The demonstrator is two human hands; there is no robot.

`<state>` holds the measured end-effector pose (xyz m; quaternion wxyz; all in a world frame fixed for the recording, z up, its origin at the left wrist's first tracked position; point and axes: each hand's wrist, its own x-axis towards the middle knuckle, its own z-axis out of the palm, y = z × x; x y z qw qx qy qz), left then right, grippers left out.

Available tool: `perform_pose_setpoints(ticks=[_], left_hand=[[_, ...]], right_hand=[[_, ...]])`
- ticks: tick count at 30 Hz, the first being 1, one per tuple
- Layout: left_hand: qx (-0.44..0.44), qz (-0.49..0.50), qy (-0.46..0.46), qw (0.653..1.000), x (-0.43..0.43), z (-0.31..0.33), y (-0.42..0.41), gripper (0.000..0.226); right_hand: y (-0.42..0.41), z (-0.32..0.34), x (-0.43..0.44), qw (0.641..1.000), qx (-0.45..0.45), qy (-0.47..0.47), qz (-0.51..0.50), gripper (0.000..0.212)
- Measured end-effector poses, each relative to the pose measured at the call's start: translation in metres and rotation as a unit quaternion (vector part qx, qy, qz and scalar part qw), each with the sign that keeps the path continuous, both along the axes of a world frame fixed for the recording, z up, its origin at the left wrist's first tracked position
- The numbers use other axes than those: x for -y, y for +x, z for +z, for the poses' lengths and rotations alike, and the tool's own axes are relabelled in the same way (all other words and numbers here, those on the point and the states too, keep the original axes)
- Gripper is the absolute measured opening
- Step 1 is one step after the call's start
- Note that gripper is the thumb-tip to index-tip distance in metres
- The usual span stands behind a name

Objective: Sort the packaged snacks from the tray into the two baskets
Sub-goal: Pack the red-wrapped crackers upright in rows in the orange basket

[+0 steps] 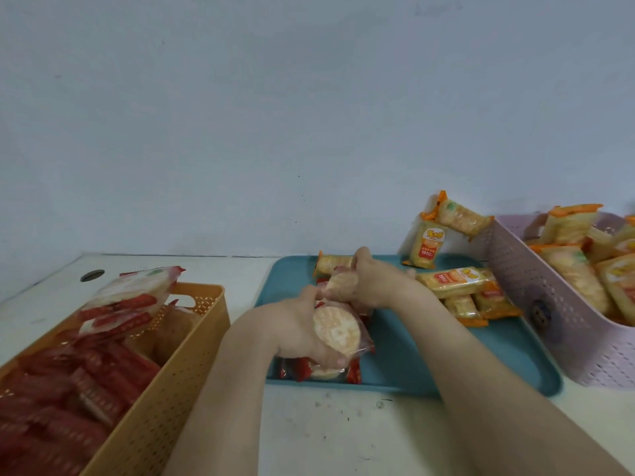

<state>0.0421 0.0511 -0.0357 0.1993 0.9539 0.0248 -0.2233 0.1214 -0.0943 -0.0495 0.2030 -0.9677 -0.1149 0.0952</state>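
Observation:
A teal tray (405, 359) lies in the middle of the white table. My left hand (299, 324) grips a red-wrapped round cracker pack (338, 331) over the tray's left side. Just behind it my right hand (374, 280) holds another red-wrapped cracker pack (340, 283). One more red pack (319, 371) lies on the tray under my left hand. Several orange-wrapped packs (457, 281) lie at the tray's back right. An orange basket (192, 365) on the left holds red packs. A lilac basket (529, 286) on the right holds orange packs.
Two orange packs (443, 231) lean on the wall behind the tray, one resting on the lilac basket's rim. A red pack (134, 297) lies across the orange basket's back rim. A round cable hole (92, 275) sits at the table's back left.

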Motion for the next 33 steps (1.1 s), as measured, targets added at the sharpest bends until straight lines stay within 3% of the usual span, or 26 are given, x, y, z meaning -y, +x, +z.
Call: perform_pose_setpoints(ticks=[7, 10, 11, 13, 15, 18, 20, 24, 28, 33], left_hand=[[0.059, -0.007, -0.047, 0.997, 0.001, 0.004, 0.002, 0.104], [0.122, -0.013, -0.111, 0.986, -0.006, 0.011, 0.002, 0.077], [0.154, -0.005, -0.161, 0.975, -0.006, 0.015, 0.000, 0.064], [0.211, 0.039, -0.294, 0.931, -0.005, 0.021, -0.002, 0.059], [0.258, 0.110, -0.408, 0.869, -0.002, 0.023, -0.001, 0.063], [0.305, 0.195, -0.483, 0.797, 0.009, 0.019, 0.005, 0.059], [0.302, 0.209, -0.516, 0.774, 0.022, 0.019, 0.003, 0.053], [0.275, 0.203, -0.510, 0.789, 0.045, 0.022, -0.004, 0.044], [0.300, 0.205, -0.473, 0.803, 0.048, 0.047, -0.027, 0.050], [0.360, 0.158, -0.372, 0.841, 0.000, 0.106, -0.074, 0.057]], right_hand=[[0.003, 0.012, 0.007, 0.996, 0.012, 0.072, 0.058, 0.067], [0.005, 0.015, 0.021, 0.981, 0.032, 0.174, 0.075, 0.049], [0.004, 0.014, 0.025, 0.966, 0.018, 0.243, 0.080, 0.041], [0.001, 0.013, 0.030, 0.906, -0.061, 0.413, 0.074, 0.025], [-0.003, 0.016, 0.034, 0.836, -0.169, 0.521, 0.042, 0.041], [-0.014, 0.025, 0.043, 0.812, -0.239, 0.532, 0.031, 0.079], [-0.033, 0.027, 0.049, 0.811, -0.227, 0.536, 0.056, 0.072], [-0.060, 0.019, 0.037, 0.787, -0.216, 0.577, 0.013, 0.030], [-0.083, 0.026, 0.029, 0.727, -0.237, 0.644, -0.004, 0.034], [-0.114, 0.057, -0.010, 0.725, -0.214, 0.648, 0.098, 0.035]])
